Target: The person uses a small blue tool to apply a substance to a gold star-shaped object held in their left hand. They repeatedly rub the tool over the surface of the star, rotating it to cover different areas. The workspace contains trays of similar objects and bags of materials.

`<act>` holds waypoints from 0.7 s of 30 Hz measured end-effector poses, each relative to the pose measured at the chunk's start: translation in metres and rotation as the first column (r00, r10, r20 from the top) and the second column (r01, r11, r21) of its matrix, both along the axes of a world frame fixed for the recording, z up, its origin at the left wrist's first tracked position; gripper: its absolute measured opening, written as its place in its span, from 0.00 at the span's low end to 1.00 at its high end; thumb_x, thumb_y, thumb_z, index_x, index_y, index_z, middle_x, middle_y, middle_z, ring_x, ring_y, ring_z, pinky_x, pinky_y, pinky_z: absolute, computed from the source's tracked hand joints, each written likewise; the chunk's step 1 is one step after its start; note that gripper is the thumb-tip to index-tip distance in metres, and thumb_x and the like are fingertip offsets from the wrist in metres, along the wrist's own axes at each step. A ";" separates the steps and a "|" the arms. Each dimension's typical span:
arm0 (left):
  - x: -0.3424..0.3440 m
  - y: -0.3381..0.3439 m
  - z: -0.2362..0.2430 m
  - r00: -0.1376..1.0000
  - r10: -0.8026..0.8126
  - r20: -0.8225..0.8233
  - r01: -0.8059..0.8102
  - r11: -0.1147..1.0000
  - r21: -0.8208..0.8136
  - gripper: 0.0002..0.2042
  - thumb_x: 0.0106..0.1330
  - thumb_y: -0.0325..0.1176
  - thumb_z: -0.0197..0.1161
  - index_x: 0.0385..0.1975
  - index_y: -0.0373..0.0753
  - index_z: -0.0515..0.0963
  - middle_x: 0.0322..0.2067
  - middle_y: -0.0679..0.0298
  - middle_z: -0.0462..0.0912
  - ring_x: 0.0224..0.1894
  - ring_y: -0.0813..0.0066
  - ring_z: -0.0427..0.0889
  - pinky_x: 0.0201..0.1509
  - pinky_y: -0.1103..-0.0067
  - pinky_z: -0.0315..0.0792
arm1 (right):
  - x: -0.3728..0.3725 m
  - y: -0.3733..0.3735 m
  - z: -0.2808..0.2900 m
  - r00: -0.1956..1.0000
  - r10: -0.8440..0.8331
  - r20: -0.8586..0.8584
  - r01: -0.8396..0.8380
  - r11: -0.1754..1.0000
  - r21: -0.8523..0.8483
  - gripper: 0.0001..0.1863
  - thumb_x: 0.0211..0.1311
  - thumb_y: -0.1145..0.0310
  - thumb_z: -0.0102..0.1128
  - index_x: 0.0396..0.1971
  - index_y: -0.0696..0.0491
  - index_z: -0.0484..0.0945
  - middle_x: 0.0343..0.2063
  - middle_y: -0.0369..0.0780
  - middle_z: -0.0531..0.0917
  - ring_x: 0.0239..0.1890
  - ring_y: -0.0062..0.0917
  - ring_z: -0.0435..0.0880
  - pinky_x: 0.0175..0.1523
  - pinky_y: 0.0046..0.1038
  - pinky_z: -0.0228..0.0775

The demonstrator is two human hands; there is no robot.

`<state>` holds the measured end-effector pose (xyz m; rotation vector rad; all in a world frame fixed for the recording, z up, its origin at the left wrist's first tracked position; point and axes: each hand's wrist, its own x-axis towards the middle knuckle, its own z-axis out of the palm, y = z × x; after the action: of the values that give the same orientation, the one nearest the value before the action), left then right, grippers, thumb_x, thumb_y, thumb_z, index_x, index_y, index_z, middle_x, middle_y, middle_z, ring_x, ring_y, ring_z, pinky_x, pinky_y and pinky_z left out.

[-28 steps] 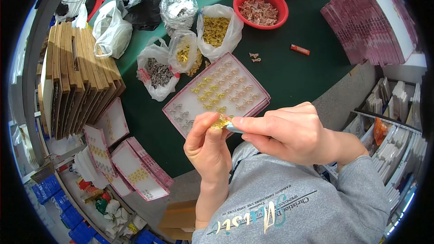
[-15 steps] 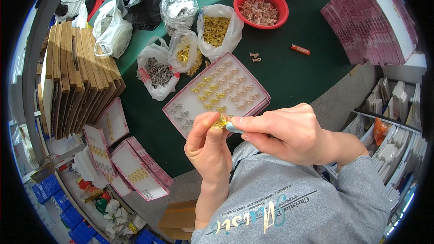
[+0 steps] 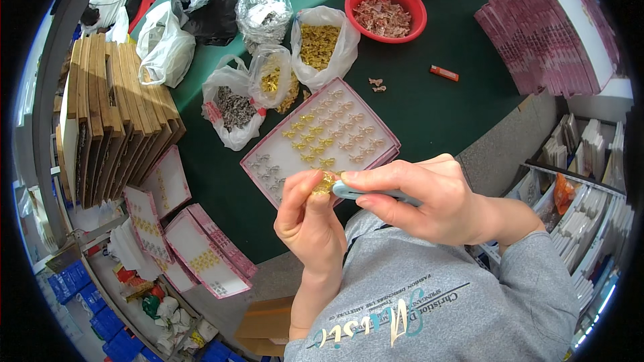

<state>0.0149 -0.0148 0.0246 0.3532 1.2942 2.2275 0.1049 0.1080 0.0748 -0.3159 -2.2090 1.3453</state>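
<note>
My left hand (image 3: pixel 310 221) is closed, with a small shiny gold ornament (image 3: pixel 325 182) pinched between thumb and fingers. My right hand (image 3: pixel 433 194) grips a slim light-blue hand tool (image 3: pixel 345 192); its tip is at the ornament, and its exact kind cannot be made out. Just beyond my hands lies a white board with pink edges (image 3: pixel 285 152), on top of at least one other. Rows of small bow-shaped ornaments sit on it: silver bows (image 3: pixel 265 164) at the left, gold bows (image 3: pixel 312 139) in the middle, pink-gold bows (image 3: pixel 352 131) at the right.
Beyond the board stand plastic bags of gold pieces (image 3: pixel 319 47) and grey pieces (image 3: pixel 235 108), and a red bowl (image 3: pixel 421 19) of pinkish pieces. A red lighter (image 3: pixel 444 73) lies rightward. Wooden frames (image 3: pixel 117 121) lean left; pink-edged boards (image 3: pixel 537 33) are stacked far right.
The blue tool has turned slightly in my right hand, and more of its length shows. The ornament has tilted a little in my left fingers. The board and bags stay put.
</note>
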 end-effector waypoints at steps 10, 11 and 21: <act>-0.001 0.001 0.001 0.995 -0.040 0.087 0.040 0.999 0.003 0.11 0.61 0.29 0.57 0.42 0.32 0.73 0.36 0.57 0.78 0.38 0.72 0.78 0.43 0.80 0.73 | 0.001 0.004 0.001 1.000 0.021 -0.006 -0.021 0.999 0.034 0.11 0.50 0.75 0.60 0.35 0.58 0.77 0.28 0.41 0.82 0.25 0.27 0.83 0.29 0.22 0.75; 0.000 0.000 0.000 0.995 -0.043 0.090 0.043 0.999 0.002 0.11 0.61 0.29 0.57 0.42 0.33 0.73 0.36 0.57 0.78 0.38 0.72 0.78 0.43 0.80 0.73 | 0.001 0.004 0.001 1.000 0.021 -0.007 -0.021 0.998 0.052 0.11 0.50 0.75 0.60 0.36 0.58 0.77 0.28 0.41 0.82 0.25 0.26 0.83 0.28 0.22 0.75; -0.006 0.002 0.005 0.984 -0.070 0.165 0.059 0.996 0.066 0.08 0.61 0.25 0.56 0.39 0.31 0.75 0.38 0.59 0.73 0.38 0.72 0.76 0.40 0.76 0.76 | 0.002 0.010 0.007 1.000 -0.019 -0.012 0.020 0.995 0.100 0.14 0.46 0.78 0.62 0.37 0.60 0.77 0.30 0.42 0.82 0.26 0.26 0.83 0.29 0.21 0.75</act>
<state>0.0093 -0.0126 0.0295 0.2212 1.1142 2.1940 0.1065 0.1178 0.0815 -0.2910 -2.2492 1.2188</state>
